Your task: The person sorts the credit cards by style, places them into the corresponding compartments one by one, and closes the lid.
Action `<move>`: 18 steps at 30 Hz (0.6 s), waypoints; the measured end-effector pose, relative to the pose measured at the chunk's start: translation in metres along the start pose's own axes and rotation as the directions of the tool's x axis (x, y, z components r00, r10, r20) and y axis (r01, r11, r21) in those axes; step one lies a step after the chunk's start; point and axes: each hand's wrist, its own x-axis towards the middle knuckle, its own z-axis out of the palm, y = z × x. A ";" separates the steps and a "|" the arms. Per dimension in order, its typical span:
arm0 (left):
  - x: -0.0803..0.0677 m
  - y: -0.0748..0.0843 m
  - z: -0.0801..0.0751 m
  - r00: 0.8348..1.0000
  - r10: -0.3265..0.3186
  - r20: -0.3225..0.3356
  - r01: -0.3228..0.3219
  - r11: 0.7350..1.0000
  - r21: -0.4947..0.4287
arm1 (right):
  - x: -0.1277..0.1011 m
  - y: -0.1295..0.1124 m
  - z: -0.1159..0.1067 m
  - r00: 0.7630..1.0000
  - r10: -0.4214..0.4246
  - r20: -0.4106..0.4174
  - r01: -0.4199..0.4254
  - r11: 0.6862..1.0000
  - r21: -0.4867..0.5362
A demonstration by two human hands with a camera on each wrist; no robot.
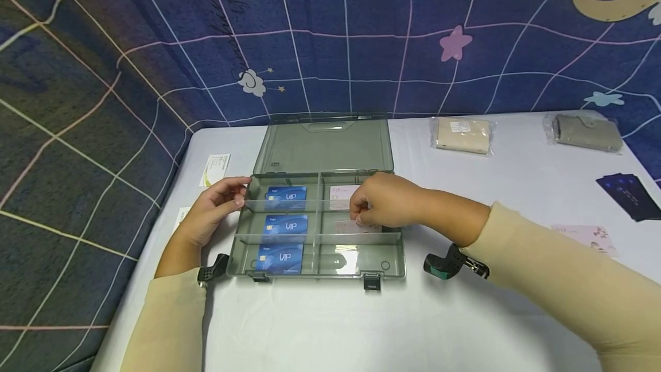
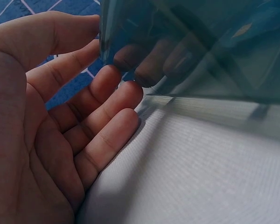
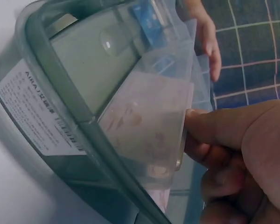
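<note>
A: ok so what's the right hand [image 1: 387, 200] up to?

B: Thumb and finger are pinching a pink card [image 3: 140, 112]. It's down in the middle right compartment of that see-through grey-green box [image 1: 330, 276], just behind the front clear divider [image 1: 335, 239].

A: and the left hand [image 1: 209, 211]?

B: Fingers loosely spread, thumb and fingertips up against the box's left side. Not wrapped round anything tbh.

A: anything else in there?

B: Yep, three blue cards [image 1: 286, 225], one per left compartment, plus another pink card [image 1: 342, 193] back right. Lid [image 1: 325, 145] is tipped back, whole thing's sitting on a white-covered desk [image 1: 310, 326].
</note>
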 end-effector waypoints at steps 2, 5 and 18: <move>0.000 -0.001 0.000 1.000 0.002 0.002 -0.002 1.000 -0.008 | 0.000 0.001 0.001 1.000 0.005 -0.010 -0.005 1.000 -0.012; -0.001 -0.001 -0.001 1.000 -0.002 0.005 0.002 1.000 -0.018 | 0.000 0.001 0.001 1.000 0.001 -0.012 -0.002 1.000 -0.015; -0.001 0.000 -0.001 1.000 -0.007 0.001 0.007 1.000 -0.010 | -0.014 0.016 -0.003 0.994 -0.093 -0.060 0.096 0.995 0.041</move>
